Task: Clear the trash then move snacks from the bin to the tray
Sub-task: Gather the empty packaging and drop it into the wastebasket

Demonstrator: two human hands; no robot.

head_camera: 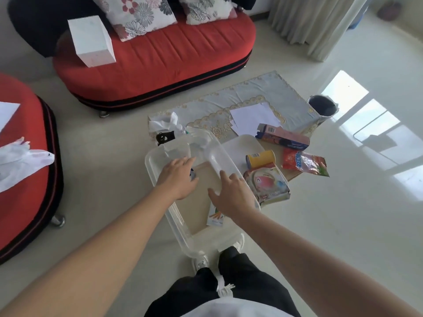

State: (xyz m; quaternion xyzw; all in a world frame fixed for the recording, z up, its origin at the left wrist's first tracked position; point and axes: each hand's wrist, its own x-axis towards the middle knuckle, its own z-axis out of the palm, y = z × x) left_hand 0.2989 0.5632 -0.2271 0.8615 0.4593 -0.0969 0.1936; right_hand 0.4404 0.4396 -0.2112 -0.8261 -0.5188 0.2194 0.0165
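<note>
At the six o'clock end of the low counter point(272, 145), a clear plastic bin point(150, 165) stands with both hands over it. The left hand point(177, 179) reaches in palm down, its fingers point(188, 160) straight and holding nothing, above a small dark item that is mostly hidden beneath it. The right hand point(232, 195) hovers at the bin's three o'clock rim with fingers point(225, 176) loosely spread, also empty.

Inside the bin, near its five o'clock corner, lies a slim carrot-print packet point(215, 218), flat on the bottom. It looks light and thin, probably a stiff card sleeve. A pinch on the long edges should lift it, since the flat face gives little to grip against the smooth plastic.

The white tray point(242, 145) sits at the bin's one o'clock, just beside it. A yellow can point(261, 158), a fish-print bag point(266, 183), a red packet point(304, 164) and a pink box point(283, 137) lie on the counter around three o'clock. The bags are likely soft and crinkly, best taken at a sealed edge, and the can may roll.
</note>
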